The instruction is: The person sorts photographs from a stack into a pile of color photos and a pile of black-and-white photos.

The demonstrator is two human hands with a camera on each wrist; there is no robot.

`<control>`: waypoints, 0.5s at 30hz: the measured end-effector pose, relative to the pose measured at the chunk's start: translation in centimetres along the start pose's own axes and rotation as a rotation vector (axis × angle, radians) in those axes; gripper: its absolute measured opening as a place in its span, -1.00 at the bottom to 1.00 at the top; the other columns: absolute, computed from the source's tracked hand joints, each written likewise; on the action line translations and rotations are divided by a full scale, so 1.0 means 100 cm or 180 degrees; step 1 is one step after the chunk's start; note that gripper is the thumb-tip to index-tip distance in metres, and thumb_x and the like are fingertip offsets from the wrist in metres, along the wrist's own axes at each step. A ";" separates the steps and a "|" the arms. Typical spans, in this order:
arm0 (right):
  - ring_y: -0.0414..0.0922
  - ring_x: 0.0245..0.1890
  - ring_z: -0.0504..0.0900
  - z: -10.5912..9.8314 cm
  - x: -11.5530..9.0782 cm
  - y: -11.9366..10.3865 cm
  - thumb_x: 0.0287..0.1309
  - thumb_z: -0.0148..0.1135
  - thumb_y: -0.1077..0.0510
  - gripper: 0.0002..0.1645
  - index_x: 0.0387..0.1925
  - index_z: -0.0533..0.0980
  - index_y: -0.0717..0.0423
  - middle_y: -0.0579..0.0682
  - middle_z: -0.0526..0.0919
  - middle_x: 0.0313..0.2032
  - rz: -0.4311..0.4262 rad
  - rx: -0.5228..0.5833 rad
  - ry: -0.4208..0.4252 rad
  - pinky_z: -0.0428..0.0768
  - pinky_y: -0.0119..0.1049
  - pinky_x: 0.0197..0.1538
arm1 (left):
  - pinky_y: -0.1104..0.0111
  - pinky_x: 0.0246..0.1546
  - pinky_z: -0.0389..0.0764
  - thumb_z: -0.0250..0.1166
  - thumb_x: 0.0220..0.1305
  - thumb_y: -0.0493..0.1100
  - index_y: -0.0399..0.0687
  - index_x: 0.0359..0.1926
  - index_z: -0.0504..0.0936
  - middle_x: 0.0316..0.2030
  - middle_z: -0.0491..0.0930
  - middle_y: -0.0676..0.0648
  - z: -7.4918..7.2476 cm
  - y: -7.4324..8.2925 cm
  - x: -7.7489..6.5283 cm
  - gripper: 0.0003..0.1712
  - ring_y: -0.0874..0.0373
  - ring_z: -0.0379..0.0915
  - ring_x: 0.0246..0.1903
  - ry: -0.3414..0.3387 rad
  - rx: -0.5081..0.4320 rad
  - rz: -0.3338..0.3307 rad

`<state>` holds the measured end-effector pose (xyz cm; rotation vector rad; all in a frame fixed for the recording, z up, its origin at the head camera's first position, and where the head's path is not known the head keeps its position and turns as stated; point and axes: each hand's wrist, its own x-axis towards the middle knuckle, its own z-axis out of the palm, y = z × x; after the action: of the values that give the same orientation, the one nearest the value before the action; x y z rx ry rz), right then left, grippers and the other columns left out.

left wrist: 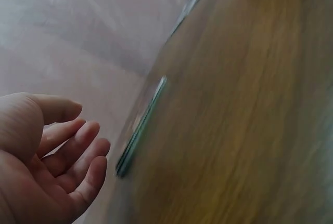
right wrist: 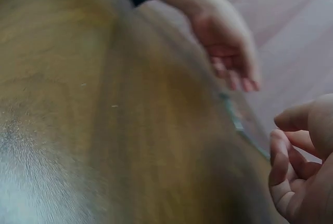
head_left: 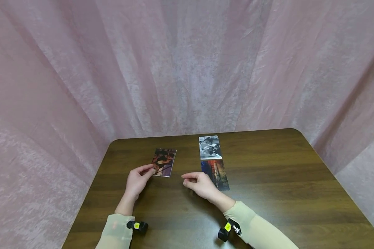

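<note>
A small stack of picture cards point(head_left: 165, 159) lies left of the table's middle, its top card printed in dark reds and purple. Beside its near left corner is my left hand point(head_left: 136, 181), thumb and fingers loosely bent. The left wrist view shows this hand point(left wrist: 49, 161) with nothing between its fingers, apart from the stack's greenish edge point(left wrist: 140, 130). My right hand point(head_left: 203, 186) hovers right of the stack, fingers loosely curled and holding nothing. Partly behind it lies a blue-and-orange card with tall buildings point(head_left: 219, 173). A black-and-white card point(head_left: 210, 148) adjoins that card's far edge.
The cards lie on a brown wood-grain table point(head_left: 274, 173) with rounded far corners. Pink curtains point(head_left: 187, 69) hang behind and at both sides. Each sleeved wrist wears a small black camera, one on the left point(head_left: 140, 227) and one on the right point(head_left: 224, 233).
</note>
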<state>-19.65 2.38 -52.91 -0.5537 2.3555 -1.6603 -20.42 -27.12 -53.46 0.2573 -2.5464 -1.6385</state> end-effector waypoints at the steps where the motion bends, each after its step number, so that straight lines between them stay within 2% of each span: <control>1: -0.21 -0.18 0.74 0.005 0.003 0.001 0.36 0.40 0.24 -0.68 0.08 0.74 0.29 0.02 0.83 -0.16 -0.0009 -0.0061 0.0001 0.62 -0.38 -0.13 | 0.49 -0.10 0.54 0.44 0.45 -0.16 -0.21 0.19 0.77 0.08 0.76 -0.19 -0.002 -0.001 0.003 -0.63 0.05 0.62 0.03 0.0012 0.0020 -0.0013; 4: -0.24 -0.23 0.73 0.021 0.010 0.002 0.33 0.41 0.24 -0.69 0.06 0.76 0.26 -0.06 0.83 -0.21 -0.0030 -0.0249 0.0027 0.62 -0.38 -0.16 | 0.48 -0.09 0.53 0.42 0.47 -0.16 -0.23 0.21 0.76 0.12 0.74 -0.22 -0.005 -0.005 0.011 -0.61 -0.01 0.60 0.08 0.0039 0.0089 -0.0031; 8: -0.28 -0.29 0.70 0.036 0.021 0.002 0.31 0.43 0.24 -0.70 0.05 0.77 0.23 -0.10 0.81 -0.24 -0.0095 -0.0442 0.0106 0.61 -0.36 -0.19 | 0.46 -0.09 0.54 0.41 0.46 -0.17 -0.28 0.22 0.74 0.07 0.76 -0.24 -0.009 -0.012 0.019 -0.60 -0.04 0.63 0.05 0.0085 0.0227 -0.0042; 15: -0.24 -0.33 0.66 0.052 0.050 0.000 0.27 0.45 0.26 -0.71 0.01 0.78 0.21 -0.06 0.75 -0.28 -0.0238 -0.0790 0.0601 0.60 -0.34 -0.19 | 0.40 -0.04 0.53 0.40 0.46 -0.18 -0.29 0.24 0.72 0.07 0.75 -0.25 -0.015 -0.016 0.027 -0.58 -0.08 0.63 0.09 0.0111 0.0297 -0.0140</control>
<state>-22.20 -4.18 -54.50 -0.5557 2.7330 -1.5193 -22.67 -29.66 -54.28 0.3490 -2.6128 -1.5172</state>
